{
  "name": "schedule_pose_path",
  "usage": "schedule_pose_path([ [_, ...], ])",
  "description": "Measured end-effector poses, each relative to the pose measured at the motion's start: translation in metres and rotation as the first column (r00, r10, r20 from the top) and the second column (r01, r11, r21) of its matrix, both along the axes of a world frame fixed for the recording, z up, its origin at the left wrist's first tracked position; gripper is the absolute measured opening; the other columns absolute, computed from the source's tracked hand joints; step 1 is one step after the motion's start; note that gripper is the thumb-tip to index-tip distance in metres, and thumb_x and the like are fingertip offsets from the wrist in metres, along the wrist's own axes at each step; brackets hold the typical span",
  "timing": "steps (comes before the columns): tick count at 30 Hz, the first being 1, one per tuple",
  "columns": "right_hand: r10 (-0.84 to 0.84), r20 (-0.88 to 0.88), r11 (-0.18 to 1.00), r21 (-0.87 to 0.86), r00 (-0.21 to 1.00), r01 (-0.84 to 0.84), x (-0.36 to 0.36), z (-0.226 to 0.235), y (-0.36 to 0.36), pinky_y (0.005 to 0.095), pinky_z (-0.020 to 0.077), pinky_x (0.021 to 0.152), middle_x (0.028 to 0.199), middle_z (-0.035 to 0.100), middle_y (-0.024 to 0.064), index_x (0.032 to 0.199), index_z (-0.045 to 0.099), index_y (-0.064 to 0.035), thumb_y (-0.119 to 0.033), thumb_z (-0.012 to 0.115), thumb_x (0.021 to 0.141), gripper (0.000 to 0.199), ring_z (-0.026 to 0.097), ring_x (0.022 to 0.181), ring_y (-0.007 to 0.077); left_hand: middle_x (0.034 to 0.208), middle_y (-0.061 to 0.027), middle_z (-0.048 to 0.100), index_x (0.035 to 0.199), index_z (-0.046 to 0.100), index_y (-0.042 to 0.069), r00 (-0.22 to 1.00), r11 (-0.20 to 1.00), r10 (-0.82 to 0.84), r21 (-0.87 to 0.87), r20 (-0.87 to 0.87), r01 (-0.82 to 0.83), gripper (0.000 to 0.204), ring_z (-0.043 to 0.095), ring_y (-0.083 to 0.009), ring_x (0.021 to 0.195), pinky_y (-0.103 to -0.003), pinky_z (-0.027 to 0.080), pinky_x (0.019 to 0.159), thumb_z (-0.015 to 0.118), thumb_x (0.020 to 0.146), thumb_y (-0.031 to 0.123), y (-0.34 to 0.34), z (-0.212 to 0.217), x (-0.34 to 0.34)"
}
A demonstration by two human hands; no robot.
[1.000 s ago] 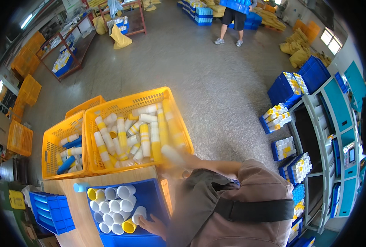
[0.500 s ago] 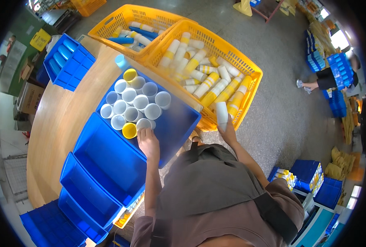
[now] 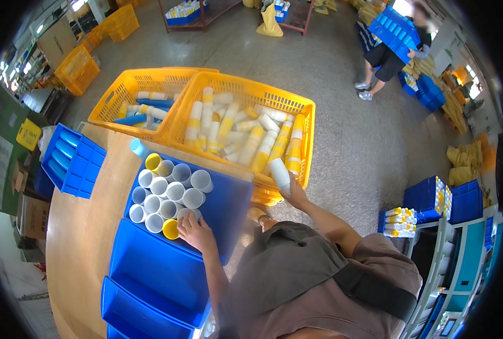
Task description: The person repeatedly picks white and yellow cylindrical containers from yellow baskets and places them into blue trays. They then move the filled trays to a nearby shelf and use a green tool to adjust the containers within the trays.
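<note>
My left hand bends its fingers over the rim of a white plastic cup at the near right of a cluster. Several white cups stand mouth up and close together in a blue tray. Among them are a yellow cup beside my left fingers and another yellow one at the far end. Off to the right, my right hand is closed round the lower end of a white cup-like cylinder, held tilted near the corner of a yellow crate. Whether it is one cup or a nested stack, I cannot tell.
That crate holds white and yellow cylinders; another yellow crate adjoins it. A light-blue cup sits on the wooden table. Blue bins line the near side. Far right, a person carries a blue bin.
The view has turned, so the tray and crates sit lower and further left. My left hand stays at the same cup, its fingers more spread. My right hand still holds the white cylinder, now tilted more.
</note>
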State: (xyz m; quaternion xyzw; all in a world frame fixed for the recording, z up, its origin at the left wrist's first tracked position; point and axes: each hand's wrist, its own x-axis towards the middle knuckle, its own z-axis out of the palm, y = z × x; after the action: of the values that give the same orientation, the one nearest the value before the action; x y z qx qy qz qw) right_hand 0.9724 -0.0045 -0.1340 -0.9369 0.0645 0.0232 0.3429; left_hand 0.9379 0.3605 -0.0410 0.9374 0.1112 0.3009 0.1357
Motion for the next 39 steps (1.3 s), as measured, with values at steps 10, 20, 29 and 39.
schedule_pose_path([
  [10, -0.030, -0.076, 0.999, -0.029, 0.997, 0.028, 0.005, 0.007, 0.004, 0.0521, 0.0458, 0.097, 0.123, 0.055, 0.0348, 0.152, 0.015, -0.0023, -0.029, 0.073, 0.084, 0.093, 0.057, 0.112, 0.0487, 0.126, -0.0114, 0.057, 0.128, 0.054, 0.009, 0.991, 1.000, -0.002, 0.019, 0.131, -0.001, 0.052, 0.048, -0.0347, 0.120, -0.050, 0.038, 0.096, 0.068, 0.080, 0.020, -0.005, 0.019, -0.002],
  [20, -0.042, -0.053, 0.999, -0.032, 0.998, 0.040, 0.002, 0.016, 0.009, 0.0518, 0.0463, 0.097, 0.123, 0.055, 0.0351, 0.153, 0.014, -0.0060, -0.030, 0.074, 0.083, 0.095, 0.058, 0.112, 0.0488, 0.118, -0.0129, 0.059, 0.119, 0.061, 0.006, 0.966, 0.997, -0.059, -0.041, 0.253, 0.072, 0.037, 0.051, -0.0341, 0.114, -0.049, 0.043, 0.092, 0.066, 0.083, 0.012, -0.004, 0.024, -0.004],
  [29, -0.054, -0.044, 0.998, -0.014, 0.998, 0.053, 0.001, 0.014, 0.009, 0.0519, 0.0460, 0.098, 0.124, 0.054, 0.0365, 0.153, 0.013, -0.0050, -0.031, 0.073, 0.084, 0.095, 0.057, 0.113, 0.0495, 0.078, -0.0104, 0.066, 0.095, 0.069, 0.005, 0.897, 0.853, -0.428, -0.279, 0.110, 0.442, 0.012, 0.064, -0.0293, 0.069, -0.036, 0.053, 0.064, 0.067, 0.083, 0.005, -0.012, 0.013, -0.007],
  [39, -0.077, -0.054, 0.997, 0.013, 0.996, 0.077, 0.002, 0.005, 0.008, 0.0505, 0.0448, 0.100, 0.126, 0.052, 0.0373, 0.152, 0.015, -0.0025, -0.031, 0.073, 0.083, 0.094, 0.055, 0.116, 0.0490, 0.083, -0.0114, 0.069, 0.091, 0.067, 0.006, 0.837, 0.799, -0.545, -0.324, -0.037, 0.506, 0.006, 0.067, -0.0307, 0.077, -0.040, 0.054, 0.067, 0.065, 0.085, 0.008, -0.014, 0.008, 0.000],
])
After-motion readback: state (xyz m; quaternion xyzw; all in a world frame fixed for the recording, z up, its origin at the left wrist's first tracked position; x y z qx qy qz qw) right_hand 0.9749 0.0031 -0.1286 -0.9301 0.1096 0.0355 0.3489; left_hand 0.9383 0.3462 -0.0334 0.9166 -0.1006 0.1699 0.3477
